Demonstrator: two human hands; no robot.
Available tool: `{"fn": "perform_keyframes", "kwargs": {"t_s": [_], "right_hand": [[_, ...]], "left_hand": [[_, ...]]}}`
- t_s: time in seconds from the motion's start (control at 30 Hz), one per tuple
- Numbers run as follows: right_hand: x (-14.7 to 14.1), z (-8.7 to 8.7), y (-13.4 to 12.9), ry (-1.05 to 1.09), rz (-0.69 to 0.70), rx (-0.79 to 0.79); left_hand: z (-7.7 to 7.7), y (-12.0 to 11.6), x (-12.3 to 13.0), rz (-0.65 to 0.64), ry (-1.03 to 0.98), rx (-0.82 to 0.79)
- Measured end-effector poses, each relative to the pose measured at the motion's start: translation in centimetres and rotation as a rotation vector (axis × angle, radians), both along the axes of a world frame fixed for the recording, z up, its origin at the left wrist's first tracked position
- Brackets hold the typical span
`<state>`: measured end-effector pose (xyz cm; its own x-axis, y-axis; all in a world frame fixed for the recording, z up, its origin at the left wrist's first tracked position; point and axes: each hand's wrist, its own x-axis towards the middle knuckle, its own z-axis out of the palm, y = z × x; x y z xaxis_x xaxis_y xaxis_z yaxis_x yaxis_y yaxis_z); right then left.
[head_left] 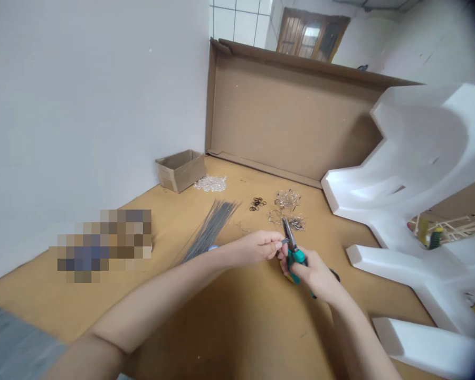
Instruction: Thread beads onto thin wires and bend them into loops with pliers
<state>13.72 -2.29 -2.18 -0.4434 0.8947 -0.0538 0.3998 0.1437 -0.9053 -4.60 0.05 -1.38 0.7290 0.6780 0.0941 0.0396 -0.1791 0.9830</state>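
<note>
Two bare forearms (162, 302) are reaching over a tan table (324, 227) toward teal-handled pliers (296, 256), the right hand (315, 273) clasping their handles, the left hand (261, 247) pinching a small grey piece (285, 241) beside their metal head. Probably light and stiff, the piece is likely suiting a fingertip hold away from the pliers; grey wires (210, 228) are lying left of them.

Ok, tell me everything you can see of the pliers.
The pliers have dark, metallic-looking jaws and teal handles with black at the end. The right hand grips the handles, holding them above the tabletop with the jaws pointing forward. The left hand is close beside the jaws; contact there is unclear.
</note>
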Motion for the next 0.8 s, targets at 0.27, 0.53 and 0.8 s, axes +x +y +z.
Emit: {"fn": "perform_keyframes", "kwargs": {"t_s": [0.27,0.53,0.8], "right_hand": [[0.06,0.66,-0.39,0.156,0.080,-0.206],[0.05,0.86,-0.43,-0.177,-0.013,0.087],[0.00,0.42,-0.29,-0.216,0.025,0.035]], "left_hand": [[0.22,0.20,-0.34,-0.062,-0.006,0.020],[0.68,-0.21,0.01,0.024,0.034,-0.040],[0.73,-0.08,-0.48,0.004,0.045,0.005]]}}
